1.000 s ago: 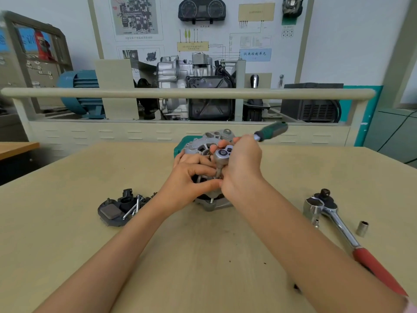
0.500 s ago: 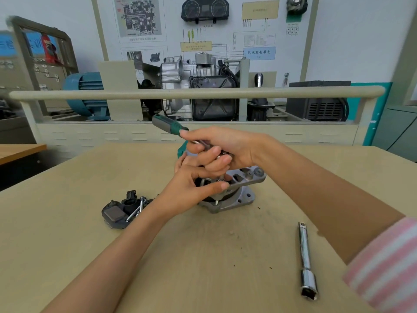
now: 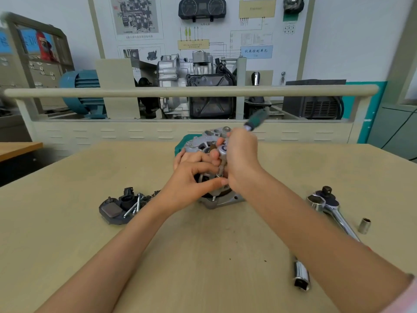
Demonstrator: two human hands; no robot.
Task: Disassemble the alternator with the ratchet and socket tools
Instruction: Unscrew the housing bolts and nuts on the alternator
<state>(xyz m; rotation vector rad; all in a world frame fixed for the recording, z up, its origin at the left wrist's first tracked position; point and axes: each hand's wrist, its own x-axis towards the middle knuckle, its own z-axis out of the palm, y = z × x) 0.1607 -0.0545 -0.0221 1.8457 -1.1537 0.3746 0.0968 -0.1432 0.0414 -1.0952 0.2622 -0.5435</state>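
On the counter [image 3: 67,233] the alternator [image 3: 222,199] stands at the middle, under both hands. The right hand [image 3: 242,159], forearm stretched forward, grips the green-handled ratchet [image 3: 256,120], its handle tilted up and away. The left hand [image 3: 187,177] has curled fingers [image 3: 203,168] steadying the socket [image 3: 222,166] and alternator body.

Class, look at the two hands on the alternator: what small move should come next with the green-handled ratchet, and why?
Probably another short swing of the ratchet. The right hand grips it with its socket standing on a bolt, and the left hand holds the alternator, whose housing is not yet apart.
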